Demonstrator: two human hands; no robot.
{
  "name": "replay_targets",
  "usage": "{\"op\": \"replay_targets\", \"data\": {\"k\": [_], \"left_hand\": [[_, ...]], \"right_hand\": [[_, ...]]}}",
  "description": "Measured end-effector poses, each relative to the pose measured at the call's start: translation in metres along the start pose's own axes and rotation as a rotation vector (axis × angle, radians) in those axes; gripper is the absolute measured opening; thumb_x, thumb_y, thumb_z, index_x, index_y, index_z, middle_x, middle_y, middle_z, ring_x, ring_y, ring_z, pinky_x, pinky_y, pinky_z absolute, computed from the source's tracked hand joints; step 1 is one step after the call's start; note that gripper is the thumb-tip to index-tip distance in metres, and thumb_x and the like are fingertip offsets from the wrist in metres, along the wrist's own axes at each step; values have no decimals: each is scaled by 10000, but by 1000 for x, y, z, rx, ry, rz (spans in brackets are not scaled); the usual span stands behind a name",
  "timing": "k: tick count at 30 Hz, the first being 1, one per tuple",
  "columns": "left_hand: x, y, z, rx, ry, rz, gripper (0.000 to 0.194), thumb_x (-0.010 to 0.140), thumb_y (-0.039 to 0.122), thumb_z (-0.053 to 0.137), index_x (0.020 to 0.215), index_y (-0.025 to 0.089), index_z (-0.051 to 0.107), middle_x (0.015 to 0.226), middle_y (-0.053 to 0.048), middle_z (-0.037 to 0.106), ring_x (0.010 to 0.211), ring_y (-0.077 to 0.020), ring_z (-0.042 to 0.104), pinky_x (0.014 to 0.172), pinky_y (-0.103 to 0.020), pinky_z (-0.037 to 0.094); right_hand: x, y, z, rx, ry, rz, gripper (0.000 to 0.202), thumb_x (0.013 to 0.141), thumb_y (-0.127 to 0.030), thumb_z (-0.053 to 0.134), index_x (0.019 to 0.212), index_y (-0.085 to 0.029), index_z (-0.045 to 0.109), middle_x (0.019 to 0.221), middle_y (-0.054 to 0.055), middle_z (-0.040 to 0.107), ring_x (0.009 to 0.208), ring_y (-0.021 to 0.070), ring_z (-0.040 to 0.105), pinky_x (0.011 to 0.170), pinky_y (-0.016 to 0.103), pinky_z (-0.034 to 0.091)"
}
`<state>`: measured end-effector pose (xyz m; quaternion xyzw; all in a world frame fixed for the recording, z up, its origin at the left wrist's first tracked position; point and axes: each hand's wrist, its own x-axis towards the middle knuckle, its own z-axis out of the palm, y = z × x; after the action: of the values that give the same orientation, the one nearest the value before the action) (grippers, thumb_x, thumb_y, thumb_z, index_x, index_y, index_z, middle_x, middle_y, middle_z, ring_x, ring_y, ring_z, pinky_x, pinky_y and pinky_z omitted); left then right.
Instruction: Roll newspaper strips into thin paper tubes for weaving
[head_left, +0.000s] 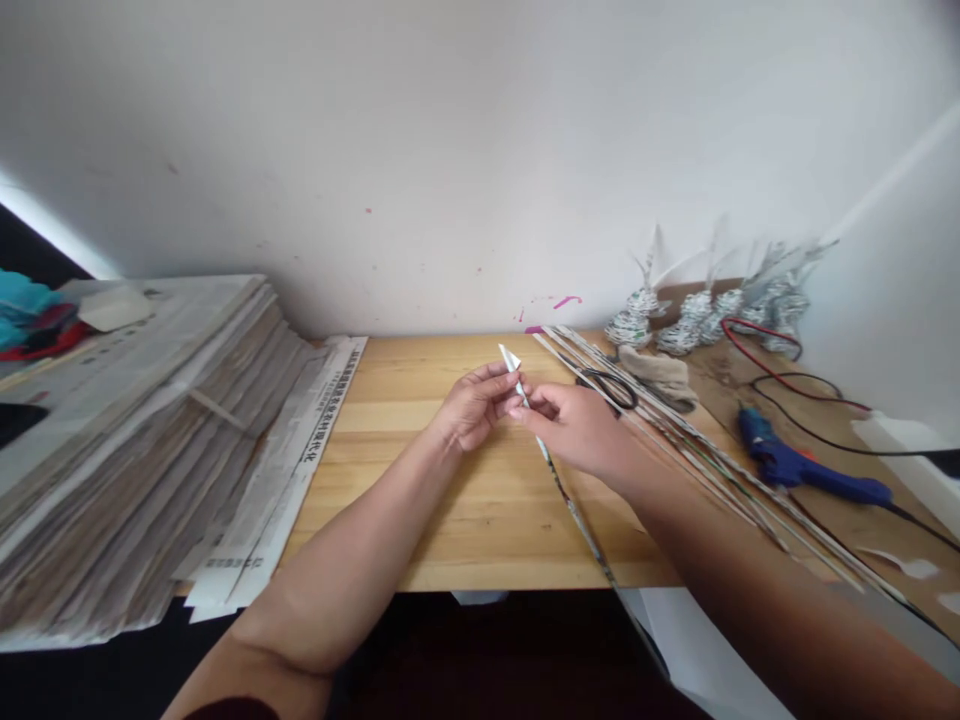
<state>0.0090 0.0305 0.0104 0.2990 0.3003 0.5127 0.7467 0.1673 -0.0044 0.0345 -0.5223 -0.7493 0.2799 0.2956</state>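
Above the middle of the wooden table, my left hand [480, 405] pinches a thin rolled newspaper tube [568, 505] near its upper end. A loose white paper corner sticks out past the fingertips there. Just below, my right hand [574, 420] also has its thumb and fingers closed round the same tube. From my hands the tube slants down to the right, passing over the table's front edge. My right hand hides part of the table behind it. Nearest on the right are several finished paper tubes [679, 430] and a pair of black-handled scissors [611, 388].
A tall newspaper stack [247, 400] fills the left, beside flat newspaper strips [311, 440]. To the right, a blue glue gun [810, 475] with its cord lies on brown board near a cloth [660, 375]. Several woven paper figures [686, 325] stand against the wall.
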Motion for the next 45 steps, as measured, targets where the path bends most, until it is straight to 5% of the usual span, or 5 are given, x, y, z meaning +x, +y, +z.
{"op": "replay_targets", "data": {"k": [5, 16, 26, 34, 45], "left_hand": [[7, 7, -8, -17, 17, 34, 85, 774, 76, 683, 851, 95, 653, 728, -49, 687, 633, -103, 666, 579, -165, 534], [7, 5, -11, -49, -16, -43, 62, 819, 60, 642, 861, 103, 659, 772, -51, 685, 697, -107, 689, 608, -148, 549], [2, 6, -12, -93, -99, -49, 91, 805, 84, 683, 890, 111, 670, 805, -34, 670, 707, -101, 686, 623, -158, 569], [0, 7, -12, -107, -122, -33, 109, 785, 88, 705, 881, 122, 666, 804, -19, 665, 697, -94, 678, 619, -156, 566], [8, 5, -14, -124, -51, 6, 128, 765, 128, 741, 791, 119, 616, 694, 5, 627, 564, -57, 618, 534, -121, 522]], "right_hand": [[16, 4, 11, 158, 1, -4, 354, 841, -486, 616, 645, -192, 634, 526, -19, 537, 485, 107, 432, 488, 255, 270], [22, 34, 18, 988, -454, 339, 389, 763, -541, 716, 807, -164, 628, 595, -39, 535, 415, 45, 368, 377, 187, 211], [16, 32, 22, 1319, -685, 334, 314, 829, -440, 685, 744, -165, 559, 557, -46, 475, 419, 55, 361, 371, 173, 258], [15, 34, 26, 1331, -705, 290, 388, 855, -519, 607, 698, -178, 510, 566, -35, 451, 424, 71, 366, 348, 182, 228], [13, 30, 33, 1037, -395, 250, 383, 834, -533, 648, 779, -153, 644, 581, -22, 536, 442, 67, 463, 389, 181, 314]]}}
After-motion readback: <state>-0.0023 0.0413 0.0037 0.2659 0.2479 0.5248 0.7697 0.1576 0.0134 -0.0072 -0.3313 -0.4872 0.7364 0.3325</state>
